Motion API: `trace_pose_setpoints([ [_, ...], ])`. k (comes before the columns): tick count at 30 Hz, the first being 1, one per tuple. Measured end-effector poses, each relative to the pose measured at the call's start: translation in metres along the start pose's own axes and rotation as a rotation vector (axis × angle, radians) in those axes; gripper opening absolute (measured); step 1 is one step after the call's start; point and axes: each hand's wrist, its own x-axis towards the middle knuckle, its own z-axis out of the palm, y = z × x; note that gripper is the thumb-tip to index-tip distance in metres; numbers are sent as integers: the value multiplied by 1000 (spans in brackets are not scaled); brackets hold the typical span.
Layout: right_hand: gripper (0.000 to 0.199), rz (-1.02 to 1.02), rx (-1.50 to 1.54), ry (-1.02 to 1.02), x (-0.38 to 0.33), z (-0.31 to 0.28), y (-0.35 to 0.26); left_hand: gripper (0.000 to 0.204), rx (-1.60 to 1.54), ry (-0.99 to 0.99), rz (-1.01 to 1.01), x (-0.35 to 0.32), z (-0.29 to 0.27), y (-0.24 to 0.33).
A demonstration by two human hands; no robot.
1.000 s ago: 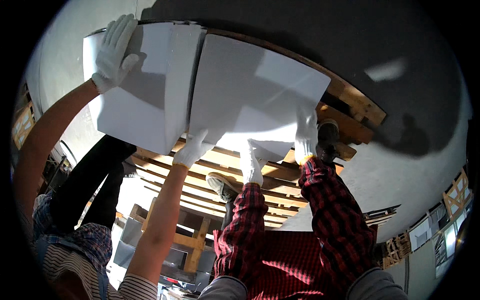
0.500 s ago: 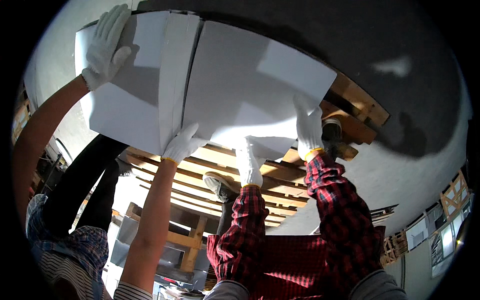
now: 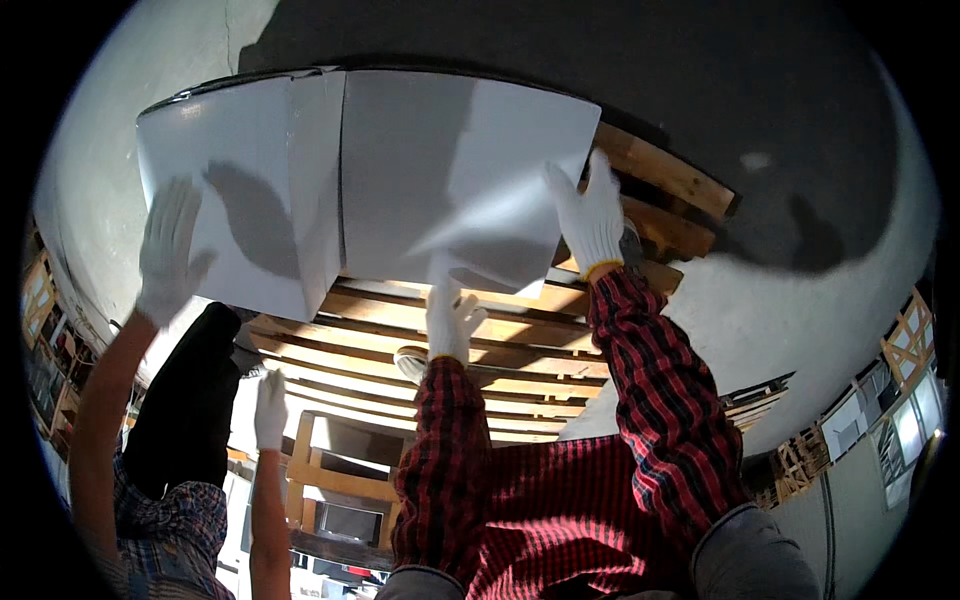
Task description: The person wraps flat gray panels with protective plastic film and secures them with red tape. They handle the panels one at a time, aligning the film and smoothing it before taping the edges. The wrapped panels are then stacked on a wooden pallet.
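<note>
Large white board panels (image 3: 400,170), perhaps cardboard, lie on a wooden pallet, with a dark gap and a narrow pale strip (image 3: 318,180) dividing them. My left hand (image 3: 452,318), in a white knitted glove, is just off the panel's near edge with its fingers apart. At the right edge my gloved right hand (image 3: 590,215) has its thumb and fingers spread, gripping nothing; whether it touches the panel I cannot tell. A co-worker's gloved hand (image 3: 172,250) is beside the left panel (image 3: 220,130), and the co-worker's other gloved hand (image 3: 270,410) is away from the boards.
Slats of the wooden pallet (image 3: 500,375) stick out on the near and right sides. The co-worker's dark-trousered leg (image 3: 195,390) is at the left. A wooden frame (image 3: 345,483) stands nearer, over the lower middle. Grey concrete floor (image 3: 690,370) spreads on the right.
Both my hands have come away from the white panel and opened. The co-worker's nearer hand has drawn back from the strip; the farther one has slid down the left panel. The boards appear shifted left in view.
</note>
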Motion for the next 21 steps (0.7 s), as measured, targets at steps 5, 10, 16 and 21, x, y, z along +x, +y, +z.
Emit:
trace_pose_setpoints([
  [5,79,-711,-416,317,86,-19,-30,97,-101,-69,128,21,-20,3],
  [10,91,-447,-617,-113,115,5,-18,81,-186,79,135,60,-18,0],
  [16,95,-413,-610,-122,100,10,-1,73,-227,37,117,61,-32,2],
  [21,95,-408,-650,-150,106,8,-6,75,-232,31,86,63,-35,6],
])
